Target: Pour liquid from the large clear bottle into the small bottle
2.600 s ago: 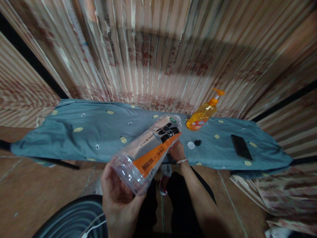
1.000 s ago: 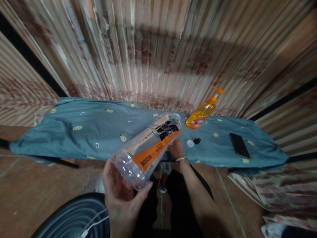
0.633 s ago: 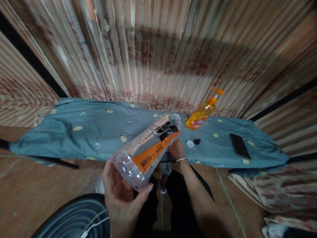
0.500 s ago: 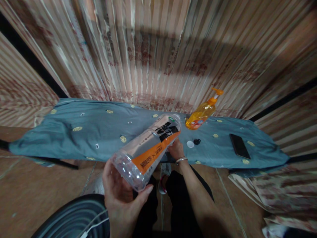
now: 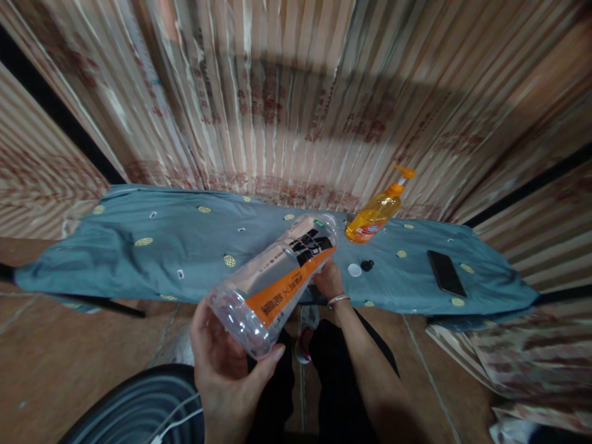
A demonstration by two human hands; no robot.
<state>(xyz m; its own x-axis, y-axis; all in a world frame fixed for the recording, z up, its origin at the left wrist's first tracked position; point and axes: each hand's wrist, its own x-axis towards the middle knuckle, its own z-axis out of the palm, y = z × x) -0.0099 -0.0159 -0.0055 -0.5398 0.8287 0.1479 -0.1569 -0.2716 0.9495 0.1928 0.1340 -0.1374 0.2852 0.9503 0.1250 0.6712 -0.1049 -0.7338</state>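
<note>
A large clear plastic bottle (image 5: 282, 271) with an orange, grey and black label is held tilted above the near edge of the cloth. My left hand (image 5: 235, 357) grips its lower end, thumb on one side and fingers round the other. Behind the bottle's far end is my right hand (image 5: 329, 280), with a bangle at the wrist; its fingers are mostly hidden, but they appear closed against the bottle. Close by on the cloth lie a white round cap (image 5: 354, 270) and a small black piece (image 5: 367, 265).
A blue-grey patterned cloth (image 5: 185, 240) covers the narrow table. An orange pump bottle (image 5: 374, 213) stands at the back against the striped curtain (image 5: 287, 92). A black phone (image 5: 446, 272) lies at the right. Below left is a dark ribbed round object (image 5: 139, 407) with a white cable.
Hardly anything differs. Both hands keep the bottle in nearly the same tilted position, and the view has shifted very slightly.
</note>
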